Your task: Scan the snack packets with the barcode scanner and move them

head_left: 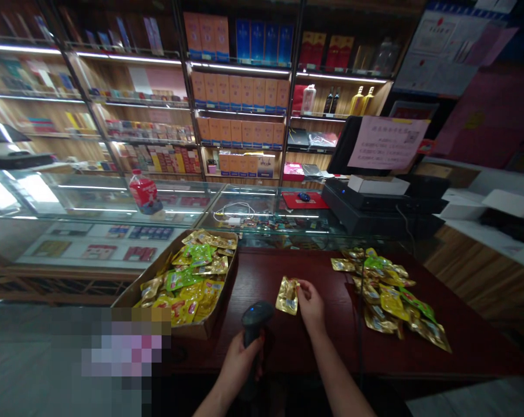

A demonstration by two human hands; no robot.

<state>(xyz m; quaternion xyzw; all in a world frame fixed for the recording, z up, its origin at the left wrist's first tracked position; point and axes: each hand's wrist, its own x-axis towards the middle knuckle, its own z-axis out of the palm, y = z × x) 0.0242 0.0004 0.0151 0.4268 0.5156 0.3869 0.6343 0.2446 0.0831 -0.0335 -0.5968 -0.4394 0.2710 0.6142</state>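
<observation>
My left hand [243,360] is wrapped around the grip of a black barcode scanner [257,313], which has a small blue light on its head. In my right hand [310,307] a gold snack packet [287,295] is pinched by its right edge, just above the dark red tabletop [262,263]. To the left, a cardboard box [205,329] is filled with gold, yellow and green packets [192,272]. A loose pile of similar packets [386,292] lies on the table to the right of my right hand.
Behind the table stands a glass display counter [179,194] with a red-labelled bottle [143,192], a white cable [233,215] and a red mat [304,200] on it. At the right are a monitor with a taped paper sign [386,143] and a cash drawer [375,202]. A dark cable [361,313] crosses the view.
</observation>
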